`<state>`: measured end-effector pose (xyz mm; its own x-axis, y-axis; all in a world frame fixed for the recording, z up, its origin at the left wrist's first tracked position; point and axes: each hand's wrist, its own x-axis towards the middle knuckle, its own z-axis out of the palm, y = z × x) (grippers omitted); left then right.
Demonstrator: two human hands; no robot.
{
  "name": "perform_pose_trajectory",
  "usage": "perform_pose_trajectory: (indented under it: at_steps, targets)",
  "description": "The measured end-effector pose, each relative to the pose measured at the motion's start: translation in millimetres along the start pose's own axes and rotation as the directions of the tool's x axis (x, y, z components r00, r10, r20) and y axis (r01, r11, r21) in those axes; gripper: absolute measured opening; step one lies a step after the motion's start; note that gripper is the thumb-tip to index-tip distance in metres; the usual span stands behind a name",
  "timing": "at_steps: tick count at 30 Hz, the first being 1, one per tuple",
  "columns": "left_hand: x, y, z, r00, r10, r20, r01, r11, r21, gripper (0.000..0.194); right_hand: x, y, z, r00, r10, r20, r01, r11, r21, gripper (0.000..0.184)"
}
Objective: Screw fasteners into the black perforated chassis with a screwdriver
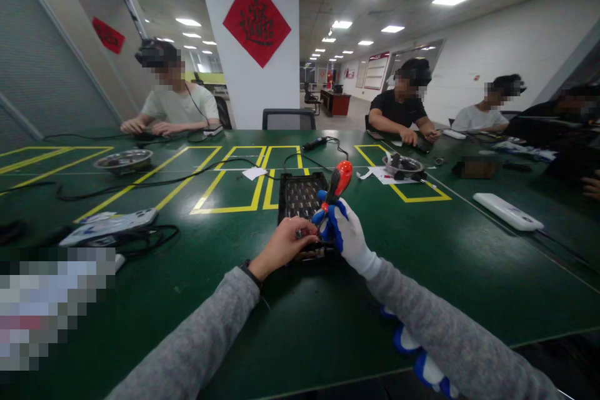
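Observation:
My right hand (345, 234), in a white and blue glove, grips a screwdriver (338, 182). Its red and black handle points up and leans slightly right, while the tip is hidden behind my fingers. Bare, my left hand (291, 240) is closed at the near part of a black tray-like frame (282, 194), close to the screwdriver's lower end. Whatever its fingertips pinch is too small and covered to name. Rows of small metallic pieces (302, 195) show inside the frame, which lies on the green table (225, 312).
A metal bowl (124, 161) stands left; another bowl (404, 164) with dark parts sits on paper at right. A white power bank (507, 211), black cables (140, 183) and a phone-like device (112, 225) lie around. Several people sit across the table and at right.

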<state>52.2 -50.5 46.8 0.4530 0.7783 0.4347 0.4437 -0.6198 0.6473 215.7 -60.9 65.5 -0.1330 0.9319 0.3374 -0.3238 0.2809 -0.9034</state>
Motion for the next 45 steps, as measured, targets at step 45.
perform_pose_trajectory:
  at_steps: [45]
  targets:
    - [-0.3,4.2,-2.6,0.999,0.050,0.002,-0.050,0.994,0.093,0.011,2.8,8.6,-4.1,0.999,-0.043,-0.026,0.042,0.998,-0.037,0.036]
